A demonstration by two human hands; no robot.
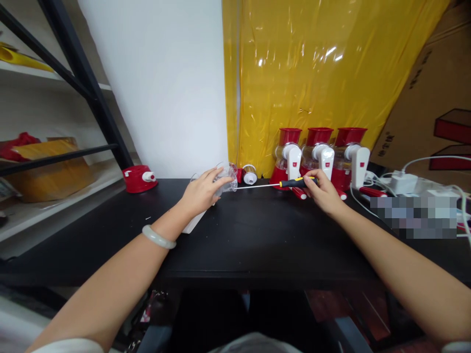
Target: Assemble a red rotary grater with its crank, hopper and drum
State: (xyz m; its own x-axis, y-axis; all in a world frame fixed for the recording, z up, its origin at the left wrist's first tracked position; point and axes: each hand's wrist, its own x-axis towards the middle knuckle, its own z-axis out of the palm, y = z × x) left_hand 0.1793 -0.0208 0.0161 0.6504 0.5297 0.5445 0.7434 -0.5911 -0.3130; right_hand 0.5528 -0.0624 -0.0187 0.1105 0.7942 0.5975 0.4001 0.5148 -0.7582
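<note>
My left hand [203,192] is closed over a clear plastic grater body [229,177] that lies on its side on the black table. A white part [194,223] shows below that hand, partly covered by it. In my right hand [324,192] is a screwdriver [299,183] with a black and yellow handle, held level. Its long metal shaft points left, and the tip reaches the clear body's open end; whether it touches a screw I cannot tell. Just behind the shaft lies a metal grater drum [249,174] with a white end, beside a small red part [240,175].
Three red and white rotary graters [290,157] with crank handles stand at the back right. A red base [140,179] sits at the back left. White cables and adapters [404,183] lie at the right. A black metal shelf frame [79,68] rises on the left.
</note>
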